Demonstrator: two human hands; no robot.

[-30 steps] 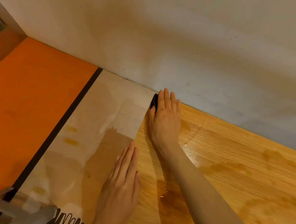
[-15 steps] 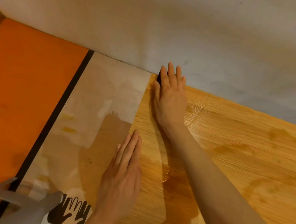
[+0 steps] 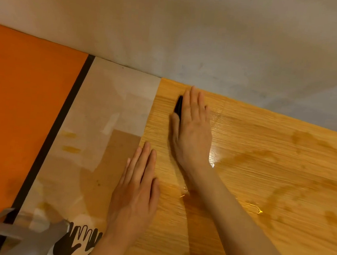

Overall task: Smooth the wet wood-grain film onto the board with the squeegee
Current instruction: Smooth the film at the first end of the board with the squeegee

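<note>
**Pressing the film's left edge down near the wall**

My right hand (image 3: pixel 192 127) lies flat, fingers together, over a small black squeegee (image 3: pixel 178 107); only its dark end shows past my index finger, so I am pressing it under my palm and fingers, not pinching it. It sits on the wood-grain film (image 3: pixel 262 167) close to the far edge of the board (image 3: pixel 111 109), where the board meets the wall (image 3: pixel 192 37), and just inside the film's left edge.

My left hand (image 3: pixel 137 188) is open and empty, palm down, lying across that left edge nearer to me, partly on the film and partly on the bare, pale board beside it. It pins the film.

The film shines, with darker wet patches and beads of water on it to the right of my forearm. To the left, the bare strip of board runs to a black band and then an orange surface (image 3: pixel 20 113). Printed backing paper (image 3: pixel 78 244) lies at the near edge.

I judge this to be the smoothing stroke along the film's left margin. Next I need firm, even pressure, drawing the squeegee toward that free edge so water escapes there, while my left hand keeps the film from sliding.
</note>
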